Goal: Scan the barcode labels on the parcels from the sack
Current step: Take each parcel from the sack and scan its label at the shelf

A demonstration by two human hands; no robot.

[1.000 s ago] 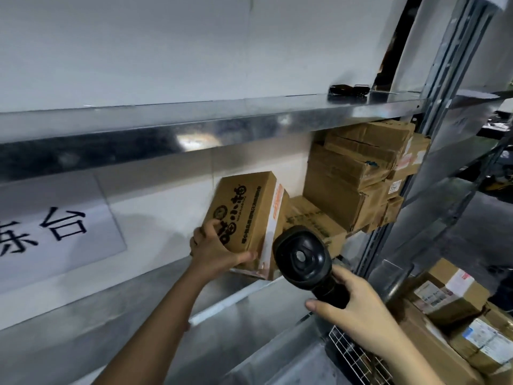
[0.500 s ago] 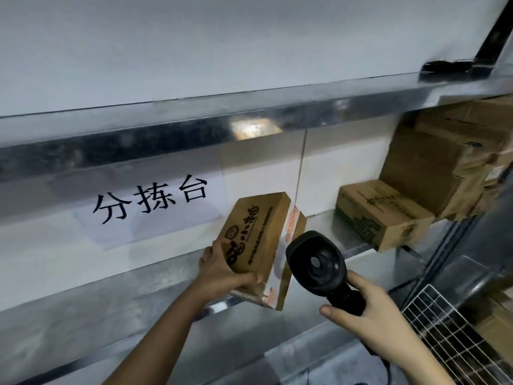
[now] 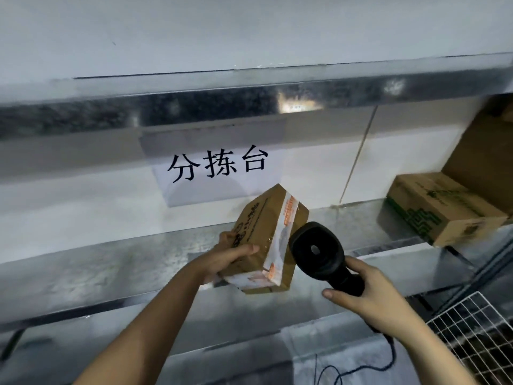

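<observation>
Head cam, L hand (image 3: 227,258) grips parcel (image 3: 266,237), scanner (image 3: 319,252) beside, R hand (image 3: 369,293)

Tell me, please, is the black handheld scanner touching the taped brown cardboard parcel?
Cannot tell: in the head view, the black handheld scanner overlaps the taped brown cardboard parcel, hiding any gap.

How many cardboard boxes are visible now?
3: one box in the left hand, a green-printed box on the shelf, a big box behind it, cut off; more may hide.

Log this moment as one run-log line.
left hand: holds carton, tilted, above shelf | right hand: grips scanner beside carton | label: not visible
</observation>
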